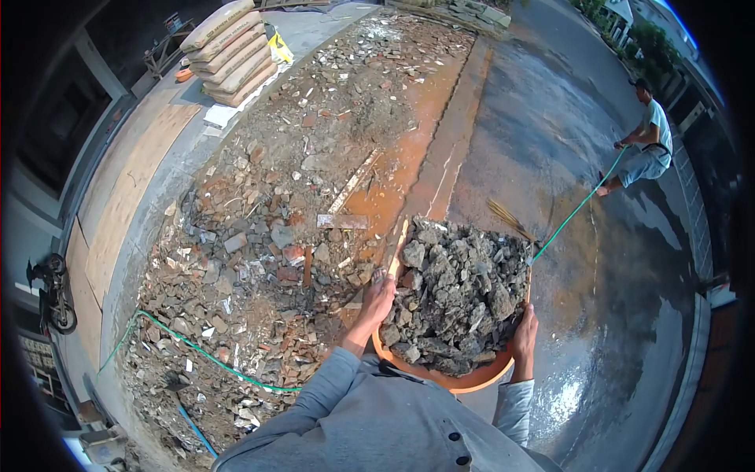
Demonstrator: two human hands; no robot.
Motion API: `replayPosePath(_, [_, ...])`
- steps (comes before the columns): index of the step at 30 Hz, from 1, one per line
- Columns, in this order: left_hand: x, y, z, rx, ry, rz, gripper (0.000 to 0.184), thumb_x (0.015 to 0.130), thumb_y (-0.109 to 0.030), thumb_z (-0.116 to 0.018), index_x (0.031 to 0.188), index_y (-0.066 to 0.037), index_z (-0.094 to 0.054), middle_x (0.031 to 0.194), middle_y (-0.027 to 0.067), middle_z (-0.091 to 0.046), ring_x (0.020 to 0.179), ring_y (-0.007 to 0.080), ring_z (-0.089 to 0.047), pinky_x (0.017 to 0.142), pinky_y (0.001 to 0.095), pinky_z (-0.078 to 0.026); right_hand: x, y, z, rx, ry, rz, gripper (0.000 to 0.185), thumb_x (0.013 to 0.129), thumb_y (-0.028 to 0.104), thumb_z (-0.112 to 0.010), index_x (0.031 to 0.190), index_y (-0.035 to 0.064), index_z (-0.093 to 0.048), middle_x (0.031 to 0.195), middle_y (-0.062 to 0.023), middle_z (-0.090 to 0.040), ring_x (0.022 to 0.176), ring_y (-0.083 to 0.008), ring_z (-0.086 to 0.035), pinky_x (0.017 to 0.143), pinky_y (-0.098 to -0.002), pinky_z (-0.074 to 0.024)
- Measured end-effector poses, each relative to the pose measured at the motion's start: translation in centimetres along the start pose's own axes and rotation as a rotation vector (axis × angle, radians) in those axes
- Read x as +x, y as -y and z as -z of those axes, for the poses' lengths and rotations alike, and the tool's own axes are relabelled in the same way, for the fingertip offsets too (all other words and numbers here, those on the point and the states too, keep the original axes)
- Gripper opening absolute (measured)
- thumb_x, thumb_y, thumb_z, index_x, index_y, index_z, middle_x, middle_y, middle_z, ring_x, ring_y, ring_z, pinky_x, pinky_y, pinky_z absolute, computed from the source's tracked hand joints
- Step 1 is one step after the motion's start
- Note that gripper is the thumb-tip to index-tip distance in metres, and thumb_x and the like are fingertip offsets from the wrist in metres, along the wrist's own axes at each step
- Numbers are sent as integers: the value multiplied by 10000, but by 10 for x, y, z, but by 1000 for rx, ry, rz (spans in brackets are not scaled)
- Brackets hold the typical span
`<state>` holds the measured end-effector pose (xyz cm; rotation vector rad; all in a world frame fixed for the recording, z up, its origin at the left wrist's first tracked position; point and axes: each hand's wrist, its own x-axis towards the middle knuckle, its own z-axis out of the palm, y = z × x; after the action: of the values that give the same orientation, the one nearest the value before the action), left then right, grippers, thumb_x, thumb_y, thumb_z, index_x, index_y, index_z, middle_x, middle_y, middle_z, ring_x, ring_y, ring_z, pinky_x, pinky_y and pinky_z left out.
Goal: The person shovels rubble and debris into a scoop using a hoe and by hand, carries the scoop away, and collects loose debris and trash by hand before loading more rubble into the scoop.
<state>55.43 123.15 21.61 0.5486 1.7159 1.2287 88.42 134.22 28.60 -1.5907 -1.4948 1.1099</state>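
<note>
In front of my body is an orange tub (pixel 464 384) heaped with grey chunks of rubble (pixel 460 303). My left hand (pixel 380 299) is closed on the left side of the tub's rim. On the opposite side, my right hand (pixel 524 334) grips the rim, its fingers partly hidden from view. The tub is close to my waist, and its underside does not show. A straw-like broom (pixel 507 218) lies on the wet pavement just beyond the tub.
Broken rubble (pixel 259 259) covers the ground to the left. A co-worker (pixel 649 138) at the right holds a green hose (pixel 578 208). Stacked cement bags (pixel 232 59) stand at the upper left; a motorcycle (pixel 55 293) is at the far left. A blue handle (pixel 195 429) lies lower left.
</note>
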Motion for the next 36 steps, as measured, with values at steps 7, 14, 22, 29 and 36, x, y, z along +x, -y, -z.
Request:
replayPosePath(7, [198,-134,75,9,-17,3,456,996,-432,-395,755,-57,-493,684,-2,-438,644,120,-413,595,312,-358,174,75,-141,134,-20,-36,494,1041,408,-313,1005,7,-599,745,60,-425,676,-67,-365,600,-245,-316])
replayPosePath(14, [388,-206,124,-91,-49,86,417,997,-429,-413,765,-91,-489,697,-27,-416,644,94,-384,596,270,-335,361,167,-259,-76,85,-35,577,1038,419,-289,1095,-68,-594,899,-105,-623,871,-182,-542,840,-331,-431])
replayPosePath(22, [584,-322,161,-250,-156,139,420,988,-461,-440,772,-109,-520,614,-58,-400,524,49,-363,476,222,-281,579,279,-384,-9,189,76,536,1035,413,-295,1034,-40,-582,822,-32,-559,789,-127,-462,743,-295,-403])
replayPosePath(29, [758,-398,225,-299,-188,83,404,988,-471,-441,850,-99,-518,664,-57,-399,567,37,-354,499,196,-281,736,353,-523,-64,207,64,514,1030,403,-317,955,-38,-569,751,-23,-516,748,-123,-436,708,-308,-407])
replayPosePath(36, [1008,-457,352,-150,-109,54,395,993,-460,-417,844,-108,-512,623,-60,-379,539,48,-341,493,201,-272,864,445,-715,-26,99,106,518,1033,395,-300,981,-32,-588,803,-16,-546,774,-124,-450,725,-298,-404])
